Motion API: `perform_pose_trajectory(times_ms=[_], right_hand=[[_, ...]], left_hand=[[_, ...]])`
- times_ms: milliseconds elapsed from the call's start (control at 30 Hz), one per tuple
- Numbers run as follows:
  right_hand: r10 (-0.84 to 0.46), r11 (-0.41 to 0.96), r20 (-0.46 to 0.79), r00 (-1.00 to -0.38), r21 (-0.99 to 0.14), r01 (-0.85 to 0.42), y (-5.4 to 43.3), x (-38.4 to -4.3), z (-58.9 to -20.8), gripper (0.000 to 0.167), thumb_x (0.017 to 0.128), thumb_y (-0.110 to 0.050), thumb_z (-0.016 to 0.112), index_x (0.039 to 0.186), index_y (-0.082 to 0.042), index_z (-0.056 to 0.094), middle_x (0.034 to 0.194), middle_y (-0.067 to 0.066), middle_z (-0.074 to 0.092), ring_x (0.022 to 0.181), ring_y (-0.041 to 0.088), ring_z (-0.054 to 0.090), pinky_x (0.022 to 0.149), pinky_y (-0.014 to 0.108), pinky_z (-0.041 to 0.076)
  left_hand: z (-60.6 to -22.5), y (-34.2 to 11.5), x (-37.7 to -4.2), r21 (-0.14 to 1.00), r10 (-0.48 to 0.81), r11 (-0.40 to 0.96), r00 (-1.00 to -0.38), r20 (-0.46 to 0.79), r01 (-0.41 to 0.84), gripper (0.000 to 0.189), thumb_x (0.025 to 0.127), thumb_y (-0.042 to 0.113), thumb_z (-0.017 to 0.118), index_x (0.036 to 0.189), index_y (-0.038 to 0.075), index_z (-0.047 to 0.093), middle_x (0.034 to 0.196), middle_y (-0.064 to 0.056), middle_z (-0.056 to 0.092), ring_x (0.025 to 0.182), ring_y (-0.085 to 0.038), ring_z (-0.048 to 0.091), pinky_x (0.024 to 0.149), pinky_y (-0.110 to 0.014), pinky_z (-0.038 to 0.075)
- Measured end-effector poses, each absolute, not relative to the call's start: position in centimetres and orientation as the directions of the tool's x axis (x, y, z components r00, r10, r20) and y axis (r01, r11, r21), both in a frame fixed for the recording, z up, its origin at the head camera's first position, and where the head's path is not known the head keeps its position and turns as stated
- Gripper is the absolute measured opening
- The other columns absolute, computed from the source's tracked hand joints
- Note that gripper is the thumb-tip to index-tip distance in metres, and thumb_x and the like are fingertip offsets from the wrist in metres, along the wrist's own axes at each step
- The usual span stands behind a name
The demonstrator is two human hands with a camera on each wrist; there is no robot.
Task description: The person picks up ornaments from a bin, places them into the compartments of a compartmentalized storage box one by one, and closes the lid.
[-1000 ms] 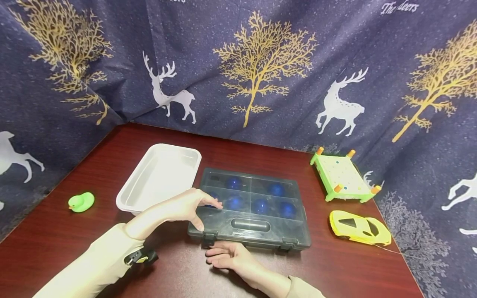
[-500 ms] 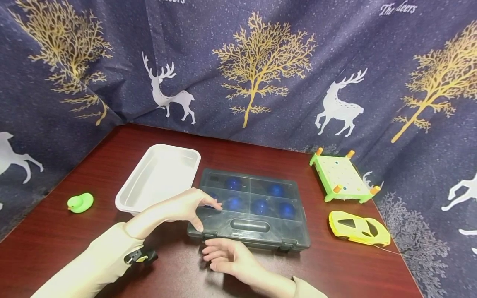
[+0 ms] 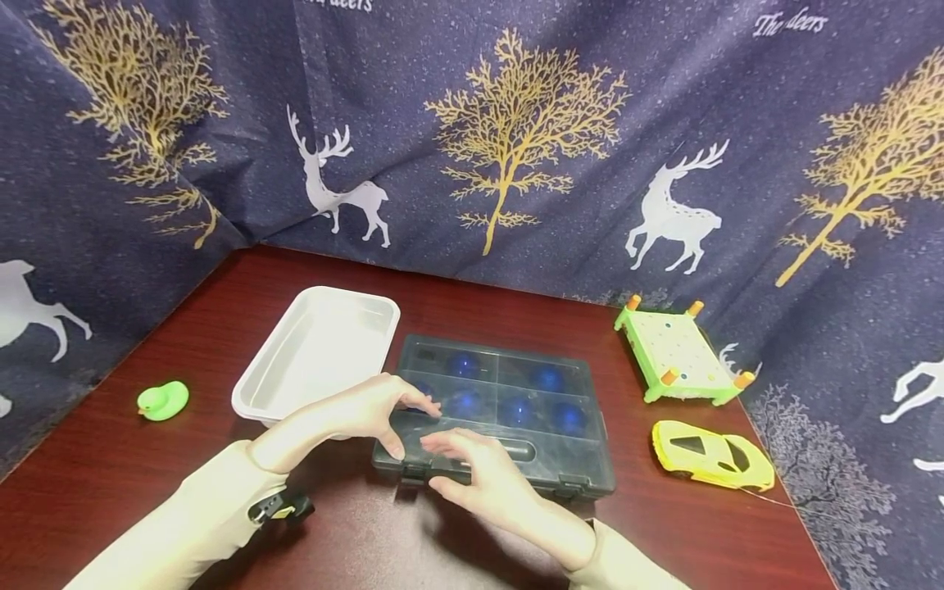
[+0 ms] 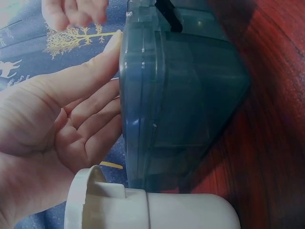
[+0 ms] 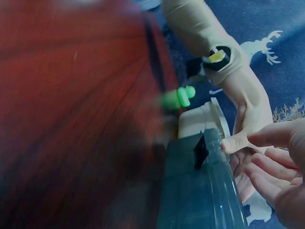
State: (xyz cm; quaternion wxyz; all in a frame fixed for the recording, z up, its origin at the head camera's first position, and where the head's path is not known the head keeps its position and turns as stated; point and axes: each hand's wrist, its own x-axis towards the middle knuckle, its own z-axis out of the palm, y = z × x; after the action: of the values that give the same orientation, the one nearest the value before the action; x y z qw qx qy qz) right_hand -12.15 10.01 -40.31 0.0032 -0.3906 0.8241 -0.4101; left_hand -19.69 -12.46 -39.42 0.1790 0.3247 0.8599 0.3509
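Observation:
A dark, see-through plastic case (image 3: 568, 456) lies on the table with its lid down. Several blue balls (image 3: 548, 378) show through the lid in its compartments. My left hand (image 3: 369, 406) rests at the case's front left corner, thumb and fingers spread over the lid. In the left wrist view, that thumb touches the lid's edge. Over the front edge hovers my right hand (image 3: 492, 482), its fingers loosely bent and holding nothing, just right of the left latch (image 3: 415, 472). In the right wrist view this black latch (image 5: 201, 151) sticks out from the case's side.
A white tray (image 3: 251, 397) stands left of the case, close behind the left forearm. Farther left sits a green toy duck (image 3: 164, 401). On the right are a yellow toy car (image 3: 711, 455) and an upturned green toy table (image 3: 676, 348) with orange leg tips.
My right hand has risen from below the case's front edge by the left latch to over the lid's front. The left hand has stayed in place on the lid.

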Motion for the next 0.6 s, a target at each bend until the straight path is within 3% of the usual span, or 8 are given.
perform_pose_trajectory(times_ms=[200, 367, 600], right_hand=[[-0.645, 0.551, 0.370, -0.668, -0.381, -0.743, 9.3, -12.2, -41.2, 0.050, 0.074, -0.018, 0.084, 0.118, -0.008, 0.063, 0.118, 0.006, 0.068, 0.111, 0.021, 0.065, 0.093, 0.036, 0.054], [-0.661, 0.634, 0.275, -0.698, -0.292, -0.716, 8.8, -12.2, -41.9, 0.064, 0.073, -0.027, 0.085, 0.128, -0.007, 0.059, 0.135, 0.008, 0.060, 0.126, 0.024, 0.056, 0.100, 0.044, 0.050], [-0.702, 0.651, 0.208, -0.681, -0.199, -0.732, 8.4, -12.8, -41.9, 0.071, 0.076, -0.031, 0.084, 0.134, -0.002, 0.056, 0.143, 0.012, 0.054, 0.130, 0.027, 0.053, 0.108, 0.038, 0.043]], left_hand=[[-39.5, -12.5, -19.7, 0.730, 0.679, 0.543, -0.729, -0.092, 0.414, 0.064, 0.056, 0.002, 0.090, 0.117, 0.011, 0.071, 0.124, -0.003, 0.069, 0.122, -0.029, 0.060, 0.102, -0.049, 0.047], [-39.4, -12.4, -19.7, 0.752, 0.678, 0.531, -0.728, -0.100, 0.390, 0.066, 0.056, 0.001, 0.090, 0.119, 0.010, 0.070, 0.124, -0.004, 0.069, 0.124, -0.030, 0.058, 0.105, -0.050, 0.044], [-39.5, -12.4, -19.6, 0.769, 0.669, 0.526, -0.735, -0.111, 0.363, 0.067, 0.056, -0.003, 0.089, 0.119, 0.008, 0.070, 0.123, -0.005, 0.069, 0.124, -0.028, 0.058, 0.106, -0.050, 0.043]])
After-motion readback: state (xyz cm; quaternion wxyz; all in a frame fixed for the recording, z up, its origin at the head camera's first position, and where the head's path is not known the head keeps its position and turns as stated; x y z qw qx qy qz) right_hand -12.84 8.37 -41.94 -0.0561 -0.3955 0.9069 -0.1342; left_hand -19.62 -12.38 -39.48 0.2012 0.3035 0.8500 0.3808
